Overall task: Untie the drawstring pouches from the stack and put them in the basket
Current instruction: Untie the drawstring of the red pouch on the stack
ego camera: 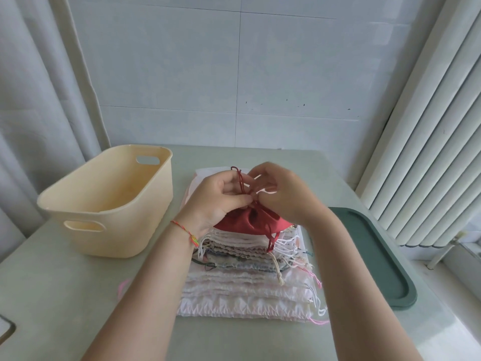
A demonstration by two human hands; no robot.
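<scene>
Pinching red pouch [250, 220] cord, both hands [216, 201] [283, 196], gathered neck up

A pale grey-green desk [78, 295] fills the lower view. At its right edge lies a dark green tray [377, 256], flat, overhanging the edge a little. Beyond the desk's far edge rises a white tiled wall [234, 74]. Left of the desk hangs a pale curtain [33, 100]; right of it stands a white ribbed radiator [429, 152].
</scene>
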